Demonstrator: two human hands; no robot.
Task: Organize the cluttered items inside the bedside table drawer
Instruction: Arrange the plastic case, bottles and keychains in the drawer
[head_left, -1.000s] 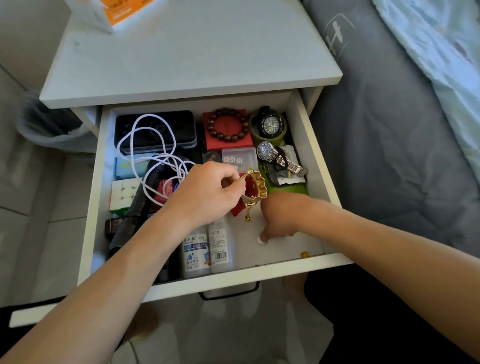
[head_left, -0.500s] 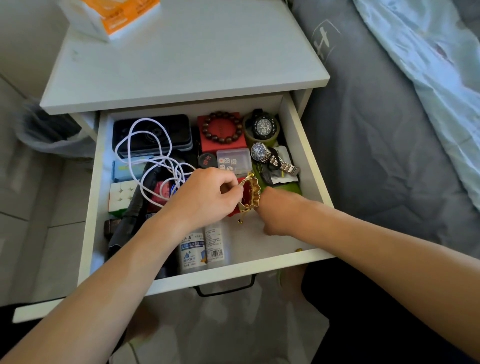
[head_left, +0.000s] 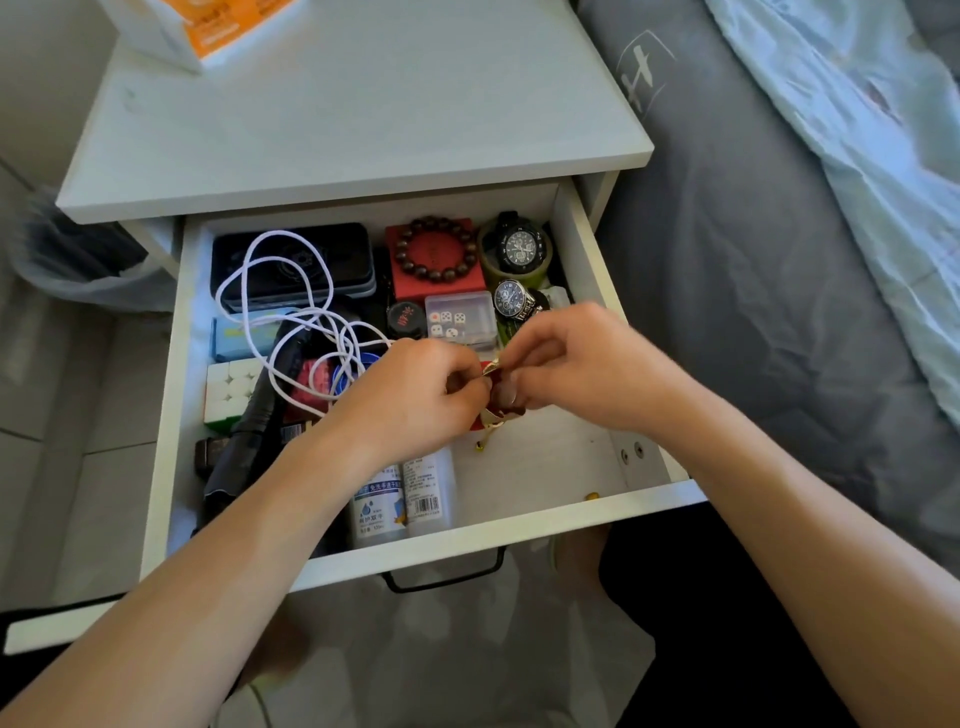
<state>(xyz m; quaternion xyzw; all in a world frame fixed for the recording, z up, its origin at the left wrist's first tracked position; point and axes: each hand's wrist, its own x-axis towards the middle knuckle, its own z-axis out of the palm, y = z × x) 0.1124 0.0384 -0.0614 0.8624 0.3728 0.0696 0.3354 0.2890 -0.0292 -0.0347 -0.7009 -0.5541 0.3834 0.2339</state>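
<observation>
The white pulled-out bedside drawer (head_left: 171, 395) fills the middle of the head view under the pale tabletop (head_left: 353, 119), with its black wire handle (head_left: 447, 574) at 6 o'clock. Over the drawer's centre, the left hand (head_left: 415, 395) and the right hand (head_left: 582, 364) meet fingertip to fingertip, both pinching a small gold-coloured metal ornament with a red inside (head_left: 493, 400); its gold lower edge and a dangling gold bit show below the fingers, the rest is hidden. At 11 o'clock in the drawer lies a black rectangular case (head_left: 296, 260) with a looped white cable (head_left: 291, 322) across it, running down toward the left hand. At 12 o'clock a dark wooden bead bracelet (head_left: 435, 249) rests on a red square box (head_left: 436, 286), and at 1 o'clock a black round-faced wristwatch (head_left: 519, 244) sits beside a silver metal watch (head_left: 514, 301). A clear plastic box of dice (head_left: 460, 319) lies just behind the hands. At 9 o'clock is a white puzzle cube (head_left: 228, 389); at 6 o'clock 2 white labelled bottles (head_left: 400, 499) lie side by side against the front wall.
</observation>
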